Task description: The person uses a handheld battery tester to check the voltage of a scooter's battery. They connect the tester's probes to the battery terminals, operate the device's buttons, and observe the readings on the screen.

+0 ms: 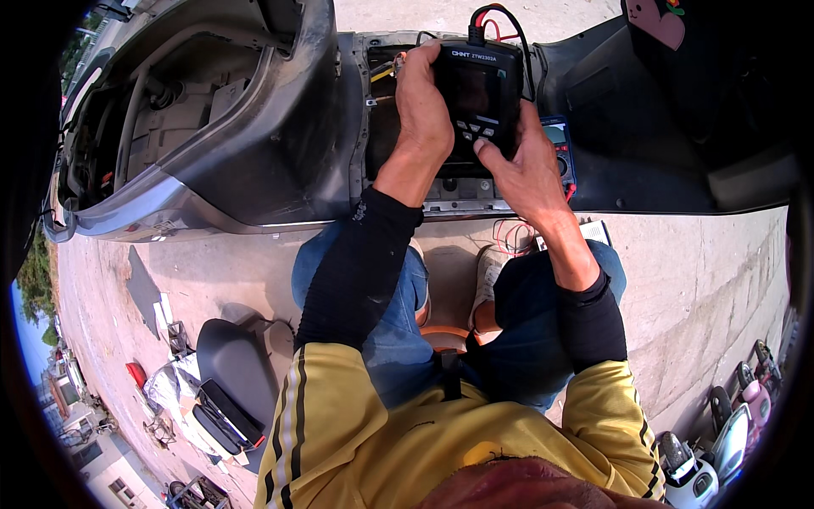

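My left hand [421, 106] is closed around the left edge of a black handheld tester [477, 89] with a dark screen and a few small buttons. My right hand [532, 174] grips its lower right side, thumb by the bottom button. A thick black cable with red wire [487, 17] comes out of the tester's top. The tester is held over the open floor compartment [386, 127] of a dark scooter and hides much of it. Beside my right hand lies a blue multimeter [560, 140] with a red probe, partly covered by my fingers.
To the left, the scooter's rear body [263, 136] has an open seat bay. A dark seat [237, 365] lies on the concrete near an open black case [227, 416]. Thin red leads [513, 237] hang by my right knee. Scooters [721, 450] stand at lower right.
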`<state>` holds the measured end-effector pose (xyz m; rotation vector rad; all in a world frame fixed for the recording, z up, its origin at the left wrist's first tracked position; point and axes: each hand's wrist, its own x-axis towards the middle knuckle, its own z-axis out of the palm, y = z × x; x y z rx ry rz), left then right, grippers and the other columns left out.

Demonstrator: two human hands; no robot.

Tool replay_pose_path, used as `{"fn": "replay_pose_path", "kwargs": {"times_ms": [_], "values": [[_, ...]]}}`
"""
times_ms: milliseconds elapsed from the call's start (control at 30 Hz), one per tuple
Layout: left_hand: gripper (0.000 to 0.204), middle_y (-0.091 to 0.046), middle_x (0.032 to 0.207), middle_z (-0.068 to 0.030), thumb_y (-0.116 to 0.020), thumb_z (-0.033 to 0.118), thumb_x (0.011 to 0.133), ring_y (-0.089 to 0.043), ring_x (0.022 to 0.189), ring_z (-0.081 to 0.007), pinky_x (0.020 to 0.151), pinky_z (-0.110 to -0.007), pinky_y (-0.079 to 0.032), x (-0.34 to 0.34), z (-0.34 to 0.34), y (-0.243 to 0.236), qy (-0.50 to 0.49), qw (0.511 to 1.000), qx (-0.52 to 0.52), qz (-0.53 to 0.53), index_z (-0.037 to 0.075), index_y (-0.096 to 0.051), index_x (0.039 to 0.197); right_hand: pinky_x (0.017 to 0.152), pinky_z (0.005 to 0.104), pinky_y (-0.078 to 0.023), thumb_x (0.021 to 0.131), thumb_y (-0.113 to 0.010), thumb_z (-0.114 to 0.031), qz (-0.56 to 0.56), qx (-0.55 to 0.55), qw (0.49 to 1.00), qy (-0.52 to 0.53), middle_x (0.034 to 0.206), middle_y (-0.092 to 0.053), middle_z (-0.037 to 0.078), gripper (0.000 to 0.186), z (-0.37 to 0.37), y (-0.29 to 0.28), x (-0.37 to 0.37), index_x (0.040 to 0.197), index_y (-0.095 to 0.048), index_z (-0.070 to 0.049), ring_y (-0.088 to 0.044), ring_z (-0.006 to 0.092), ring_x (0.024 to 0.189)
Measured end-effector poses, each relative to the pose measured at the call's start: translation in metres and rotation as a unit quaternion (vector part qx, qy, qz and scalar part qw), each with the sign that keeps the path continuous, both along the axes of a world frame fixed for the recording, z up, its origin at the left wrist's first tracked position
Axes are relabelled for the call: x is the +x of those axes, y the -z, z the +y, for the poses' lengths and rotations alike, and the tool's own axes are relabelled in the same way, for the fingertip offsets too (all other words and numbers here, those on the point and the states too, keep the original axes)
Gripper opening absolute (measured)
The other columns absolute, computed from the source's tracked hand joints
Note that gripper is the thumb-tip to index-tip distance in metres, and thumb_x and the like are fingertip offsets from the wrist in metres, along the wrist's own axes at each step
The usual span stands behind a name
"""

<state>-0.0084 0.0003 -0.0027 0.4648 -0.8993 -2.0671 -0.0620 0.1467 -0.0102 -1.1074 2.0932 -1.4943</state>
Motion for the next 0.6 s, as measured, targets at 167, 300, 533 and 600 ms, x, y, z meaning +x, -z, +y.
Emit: {"fn": "replay_pose_path", "kwargs": {"times_ms": [167, 300, 533, 600], "values": [[0.022, -0.063, 0.096, 0.0007, -0.051, 0.029, 0.102, -0.058, 0.095, -0.0125, 0.093, -0.03, -0.044, 0.0001, 0.0009, -0.0018, 0.001, 1.0, 0.002, -0.001, 0.01, -0.062, 0.098, 0.08, 0.0422, -0.053, 0.087, -0.07, -0.015, -0.002, 0.001, 1.0, 0.001, 0.098, -0.069, 0.028, 0.059, 0.0006, -0.002, 0.0005, 0.136, -0.046, 0.008, -0.068, 0.0338, 0.079], [0.022, -0.063, 0.096, 0.0007, -0.052, 0.029, 0.102, -0.058, 0.095, -0.0125, 0.093, -0.03, -0.044, 0.0012, 0.0021, -0.0038, 0.005, 1.0, 0.004, -0.003, 0.01, -0.062, 0.098, 0.081, 0.0424, -0.053, 0.087, -0.07, -0.015, -0.003, 0.003, 1.0, 0.001, 0.098, -0.069, 0.028, 0.059, 0.001, -0.001, -0.0001, 0.136, -0.046, 0.008, -0.068, 0.0342, 0.08], [0.022, -0.063, 0.097, 0.0006, -0.052, 0.029, 0.102, -0.058, 0.095, -0.0128, 0.094, -0.031, -0.044, 0.001, 0.0016, -0.0032, 0.009, 1.0, 0.001, 0.0, 0.01, -0.062, 0.097, 0.088, 0.0439, -0.054, 0.088, -0.07, -0.015, -0.007, -0.005, 1.0, -0.002, 0.107, -0.069, 0.032, 0.059, 0.0006, -0.001, 0.0001, 0.136, -0.045, 0.008, -0.072, 0.0415, 0.097], [0.022, -0.063, 0.097, 0.0005, -0.053, 0.03, 0.101, -0.058, 0.095, -0.0129, 0.094, -0.031, -0.044, 0.0018, 0.0019, -0.004, 0.015, 1.0, -0.001, 0.001, 0.01, -0.061, 0.097, 0.095, 0.0346, -0.049, 0.089, -0.069, -0.006, -0.031, 0.022, 0.999, -0.003, 0.118, -0.067, 0.021, 0.056, 0.0011, -0.006, 0.0015, 0.138, -0.045, 0.006, -0.065, 0.0251, 0.107]]}}
